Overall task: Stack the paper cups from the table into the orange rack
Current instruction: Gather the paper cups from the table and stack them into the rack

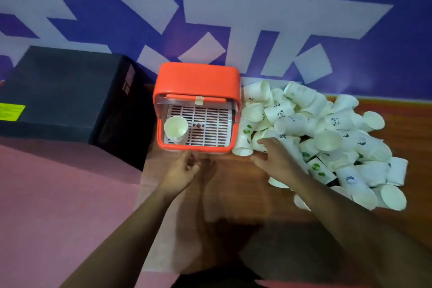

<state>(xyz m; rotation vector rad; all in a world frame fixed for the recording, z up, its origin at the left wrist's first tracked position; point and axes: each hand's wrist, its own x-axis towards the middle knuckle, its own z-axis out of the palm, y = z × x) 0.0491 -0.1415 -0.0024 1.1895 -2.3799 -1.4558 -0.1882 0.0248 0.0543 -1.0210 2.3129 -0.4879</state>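
Step in hand, as judged: fetching the next cup from the heap for the orange rack [198, 82]. The rack stands at the back of the bench [233, 182] against the wall [257, 18], front open; a short nest of cups [175, 127] sits upright at the near left corner of its white grille [208, 121]. The loose paper cups [327, 138] lie heaped just right of the rack, some touching its side; nearly all the work is left to do.

Right hand [274, 159]: fingers stretched out and spread over the heap's near left edge; no cup is seen gripped. Left hand [184, 169]: loosely curled, holding nothing, just in front of the rack's front rim.

Recommended practice: take one cup by its wall near the rim, with light pressure, since thin paper is likely to crush; turn it mouth up; lower it straight into the nest so that it seats level; use the left hand, well placed as it is, to steady the rack; avoid knocking neighbouring cups off the bench.

Not determinable: whether the right fingertips touch a cup or hover, both hands being blurred; how many cups the nest holds; which cups lie under the right forearm; the rack's upper interior, covered by its orange top. A black box [70, 91] stands left of the rack; its contents are not shown.
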